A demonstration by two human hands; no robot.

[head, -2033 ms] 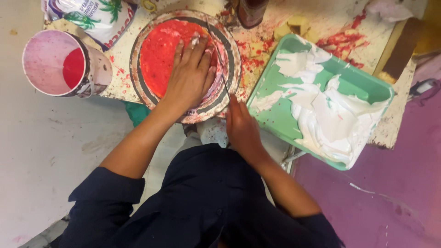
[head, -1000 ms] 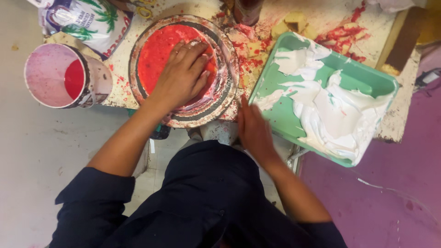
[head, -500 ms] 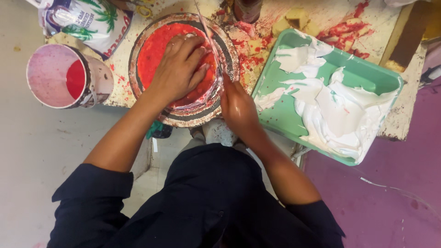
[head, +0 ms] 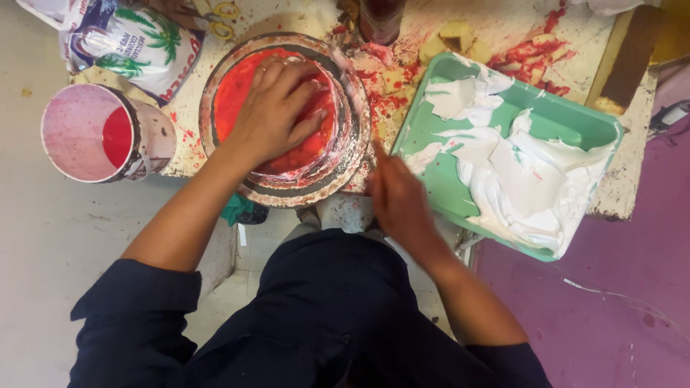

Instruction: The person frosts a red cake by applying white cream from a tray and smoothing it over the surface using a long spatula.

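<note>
My left hand (head: 277, 108) lies flat and open on the red-topped cake (head: 277, 108), steadying it; my right hand (head: 399, 201) grips a spatula handle, blade unclear, at the turntable (head: 287, 195) edge.

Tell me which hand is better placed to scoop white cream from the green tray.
Right, likely. The right hand sits beside the green tray holding the white cream, while the left hand lies flat on the red cake.

Round red-topped cake (head: 251, 93) on a turntable (head: 287, 190)

The cake sits upright at the table's near edge, its top glazed bright red, its sides smeared white; the round turntable beneath is ringed with smudged cream and red splashes.
</note>
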